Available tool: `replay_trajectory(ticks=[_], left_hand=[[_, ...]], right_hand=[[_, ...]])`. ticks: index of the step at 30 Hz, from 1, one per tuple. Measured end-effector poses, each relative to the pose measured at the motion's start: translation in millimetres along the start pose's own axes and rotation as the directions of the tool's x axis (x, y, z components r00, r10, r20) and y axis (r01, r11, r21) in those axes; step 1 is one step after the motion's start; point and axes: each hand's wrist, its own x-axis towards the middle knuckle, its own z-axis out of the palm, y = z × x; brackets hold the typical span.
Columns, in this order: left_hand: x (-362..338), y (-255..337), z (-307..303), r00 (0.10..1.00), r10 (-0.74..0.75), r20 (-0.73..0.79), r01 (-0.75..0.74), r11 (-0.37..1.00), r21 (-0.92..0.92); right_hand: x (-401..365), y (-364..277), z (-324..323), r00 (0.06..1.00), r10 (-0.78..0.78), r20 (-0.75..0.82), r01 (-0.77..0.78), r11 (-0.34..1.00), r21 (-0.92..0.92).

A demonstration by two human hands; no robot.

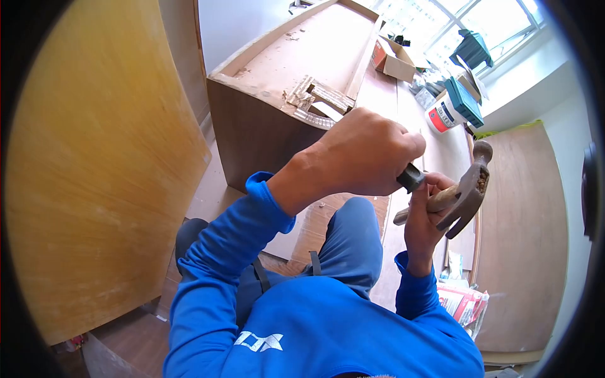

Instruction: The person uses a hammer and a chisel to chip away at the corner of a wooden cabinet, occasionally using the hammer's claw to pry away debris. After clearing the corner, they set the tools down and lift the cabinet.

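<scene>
My left hand is closed around a chisel-like tool, whose dark, blunt end sticks out below the fist; the rest is hidden by the hand. A claw hammer with a worn metal head and a short stretch of wooden handle is gripped in my right hand. The right fingertips are right at the tool's dark end. Beyond the left fist, carved, chipped wood lies at the near corner of a wooden panel with raised edges.
A large yellowish wood board stands at the left. Toward the window are an open cardboard box and a white bucket with a green lid. A brown panel leans at the right, near pink-and-white packaging.
</scene>
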Motion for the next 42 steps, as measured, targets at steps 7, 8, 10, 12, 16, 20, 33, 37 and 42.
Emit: replay_trajectory(ticks=[7,8,10,12,16,20,33,37,42], left_hand=[[-5.4,-12.1,-6.0,0.995,-0.094,-0.038,0.092,0.994,-0.051],[-4.8,-11.8,-8.2,0.995,-0.095,-0.037,0.093,0.994,-0.055],[-1.6,-10.1,-15.2,0.989,-0.127,-0.073,0.118,0.986,-0.121],[-0.2,-11.7,-17.5,0.988,-0.139,-0.068,0.129,0.982,-0.136],[-0.5,-13.4,-21.8,0.985,-0.158,-0.066,0.143,0.971,-0.192],[-1.9,-19.7,-16.1,0.992,-0.106,-0.068,0.090,0.975,-0.205],[-5.3,-21.1,-19.2,0.996,-0.089,0.000,0.088,0.985,-0.150],[-2.2,-17.3,-8.2,0.926,-0.079,0.369,0.049,0.995,0.090],[-3.3,-4.1,8.6,0.993,0.040,0.109,-0.049,0.995,0.081]], right_hand=[[6.4,-6.1,5.0,0.998,-0.048,-0.034,0.046,0.998,-0.047],[8.1,-13.1,4.3,0.999,0.008,-0.039,-0.006,0.999,0.035],[9.8,-12.4,5.3,0.996,-0.002,-0.092,0.012,0.994,0.107],[13.4,-14.4,7.1,0.974,-0.129,-0.188,0.150,0.983,0.106],[20.4,-19.6,19.4,0.897,-0.419,-0.141,0.428,0.903,0.039],[20.3,-25.2,9.3,0.937,-0.178,0.302,0.242,0.952,-0.188],[6.3,-8.9,15.4,0.949,-0.141,0.281,0.180,0.977,-0.117],[-1.2,3.6,18.0,0.996,-0.017,0.085,0.021,0.999,-0.048],[-1.7,10.8,10.3,0.990,0.137,-0.041,-0.133,0.987,0.094]])
